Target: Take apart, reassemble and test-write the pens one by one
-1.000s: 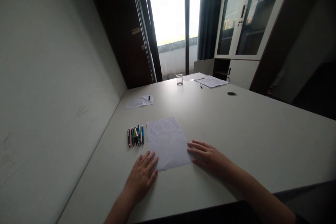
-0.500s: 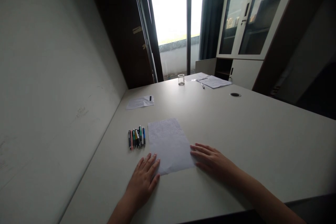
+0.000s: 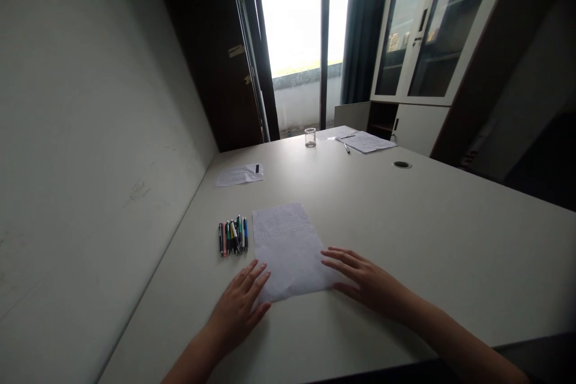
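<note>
A sheet of paper (image 3: 290, 255) lies on the white table, its upper part covered with lines of handwriting and its lower part blank. At its lower left edge is my left hand (image 3: 240, 300), fingers spread, with the fingertips over the margin. My right hand (image 3: 366, 276) is at the right edge, open, fingers stretched toward the sheet and overlapping its border. Neither hand grips anything. Just left of the sheet, beyond my left hand, several pens (image 3: 234, 236) lie side by side in a cluster.
Farther back on the table (image 3: 432, 240) lies another paper (image 3: 240, 175) with a dark strip. A clear glass (image 3: 310, 137) stands near the far edge, beside stacked papers (image 3: 366, 141) and a single pen (image 3: 347, 148). A round cable hole (image 3: 402, 164) is at right; a wall (image 3: 103, 150) borders the left.
My right hand has shifted slightly left over the sheet's edge, its thumb now more apart from the fingers. My left hand's fingers look a little more raised. Paper and pens lie as before.
</note>
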`<state>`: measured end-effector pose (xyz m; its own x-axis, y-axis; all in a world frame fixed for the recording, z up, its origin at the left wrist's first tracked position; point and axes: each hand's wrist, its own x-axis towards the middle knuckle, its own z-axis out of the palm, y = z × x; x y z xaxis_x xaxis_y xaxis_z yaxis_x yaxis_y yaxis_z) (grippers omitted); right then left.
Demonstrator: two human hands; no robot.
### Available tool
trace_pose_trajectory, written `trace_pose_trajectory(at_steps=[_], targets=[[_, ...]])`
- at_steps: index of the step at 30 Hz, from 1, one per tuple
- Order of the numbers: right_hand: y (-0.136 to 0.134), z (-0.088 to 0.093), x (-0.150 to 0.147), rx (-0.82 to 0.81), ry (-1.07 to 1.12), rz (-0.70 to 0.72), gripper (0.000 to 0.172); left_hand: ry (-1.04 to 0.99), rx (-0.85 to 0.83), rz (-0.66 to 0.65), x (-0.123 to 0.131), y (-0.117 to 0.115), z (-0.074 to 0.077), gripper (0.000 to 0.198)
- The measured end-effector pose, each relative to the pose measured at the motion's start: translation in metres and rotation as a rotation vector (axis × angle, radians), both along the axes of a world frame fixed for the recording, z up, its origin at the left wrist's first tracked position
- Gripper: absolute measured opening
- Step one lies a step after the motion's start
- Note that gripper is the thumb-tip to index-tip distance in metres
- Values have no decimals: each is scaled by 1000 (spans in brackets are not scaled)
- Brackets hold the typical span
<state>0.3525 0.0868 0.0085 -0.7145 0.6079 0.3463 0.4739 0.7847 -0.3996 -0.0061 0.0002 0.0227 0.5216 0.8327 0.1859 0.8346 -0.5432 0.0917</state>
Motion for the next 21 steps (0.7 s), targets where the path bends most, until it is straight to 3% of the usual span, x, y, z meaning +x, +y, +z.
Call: trace_pose_trajectory(at_steps=[4,8,15,21], targets=[[12,15,-21,-43,-14,62,56,-4,-3,-62,12,21,10,58],[28,19,-45,-25,-77,103,66,9,-9,-58,24,46,6,65],[42,7,-70,-13,-98,137,75,-9,4,-40,28,64,-15,72],[46,-3,-79,1,-118,138,76,-19,-37,-33,25,64,-17,72]])
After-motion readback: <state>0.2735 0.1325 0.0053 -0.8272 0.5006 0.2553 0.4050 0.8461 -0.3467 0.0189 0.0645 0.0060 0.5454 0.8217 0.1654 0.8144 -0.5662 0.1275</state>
